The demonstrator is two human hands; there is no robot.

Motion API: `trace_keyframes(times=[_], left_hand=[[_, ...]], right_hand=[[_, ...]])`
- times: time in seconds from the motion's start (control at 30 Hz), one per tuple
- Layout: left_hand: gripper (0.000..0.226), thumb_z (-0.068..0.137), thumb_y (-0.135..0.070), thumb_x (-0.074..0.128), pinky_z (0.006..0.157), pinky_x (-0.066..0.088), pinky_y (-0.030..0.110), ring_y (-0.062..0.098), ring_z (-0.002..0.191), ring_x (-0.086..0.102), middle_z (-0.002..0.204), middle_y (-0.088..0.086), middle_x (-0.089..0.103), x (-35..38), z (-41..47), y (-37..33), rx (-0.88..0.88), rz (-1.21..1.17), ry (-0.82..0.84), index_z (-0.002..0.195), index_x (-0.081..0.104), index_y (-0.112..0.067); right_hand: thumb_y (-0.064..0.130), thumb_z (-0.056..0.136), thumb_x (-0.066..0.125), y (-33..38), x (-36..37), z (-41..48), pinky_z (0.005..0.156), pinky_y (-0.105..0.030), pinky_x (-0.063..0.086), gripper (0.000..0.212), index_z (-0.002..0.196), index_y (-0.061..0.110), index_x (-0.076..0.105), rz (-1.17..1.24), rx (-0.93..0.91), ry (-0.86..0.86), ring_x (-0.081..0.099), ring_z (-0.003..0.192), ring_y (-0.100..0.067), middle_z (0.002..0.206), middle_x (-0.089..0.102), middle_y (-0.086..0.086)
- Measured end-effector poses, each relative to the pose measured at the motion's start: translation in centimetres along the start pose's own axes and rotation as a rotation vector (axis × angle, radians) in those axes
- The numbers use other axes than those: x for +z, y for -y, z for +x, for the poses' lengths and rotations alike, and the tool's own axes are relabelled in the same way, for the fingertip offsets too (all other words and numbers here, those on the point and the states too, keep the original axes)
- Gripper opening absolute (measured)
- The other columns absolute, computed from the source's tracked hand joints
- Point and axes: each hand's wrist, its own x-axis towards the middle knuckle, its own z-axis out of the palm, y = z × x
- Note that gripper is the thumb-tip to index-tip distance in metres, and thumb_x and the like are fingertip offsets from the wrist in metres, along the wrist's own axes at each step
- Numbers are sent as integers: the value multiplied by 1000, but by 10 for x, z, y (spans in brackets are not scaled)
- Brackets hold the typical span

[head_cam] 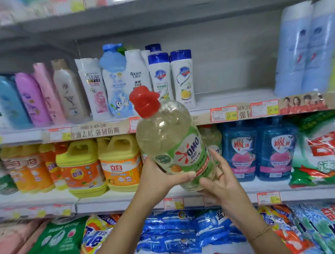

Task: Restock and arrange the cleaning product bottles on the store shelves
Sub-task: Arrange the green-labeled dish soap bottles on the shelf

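Note:
A clear bottle of pale yellow liquid (172, 135) with a red cap and a green OMO label is held up in front of the middle shelf (120, 200), tilted to the left. My left hand (160, 177) grips its lower part from below, thumb across the label. On the bottle's right side my right hand (218, 176) touches it with fingers spread and nearly straight. Behind the held bottle a second bottle of the same kind (213, 137) stands on the shelf.
Yellow and orange detergent jugs (118, 163) stand left of my hands, blue bottles (258, 151) to the right. Shampoo bottles (159, 76) line the upper shelf (212, 109), which has a bare stretch at its right. Detergent powder bags (176, 236) fill the bottom shelf.

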Motion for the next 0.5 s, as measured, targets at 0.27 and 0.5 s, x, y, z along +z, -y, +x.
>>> trace_keyframes(times=[0.27,0.5], left_hand=[[60,51,-12,93,66,46,4,-14,83,63,84,-34,68,6,-13,-14,26,92,-2,96,59,-33],[78,46,-31,91,76,58,28,12,95,70,104,-4,73,11,-6,-23,-16,-63,17,116,60,-16]], right_hand=[[-16,66,74,4,11,-11,78,-19,54,94,130,44,39,-175,-94,-88,64,107,-5,122,60,20],[36,51,92,4,10,-24,109,-37,39,123,141,59,11,-651,-224,-171,33,136,-2,148,30,20]])
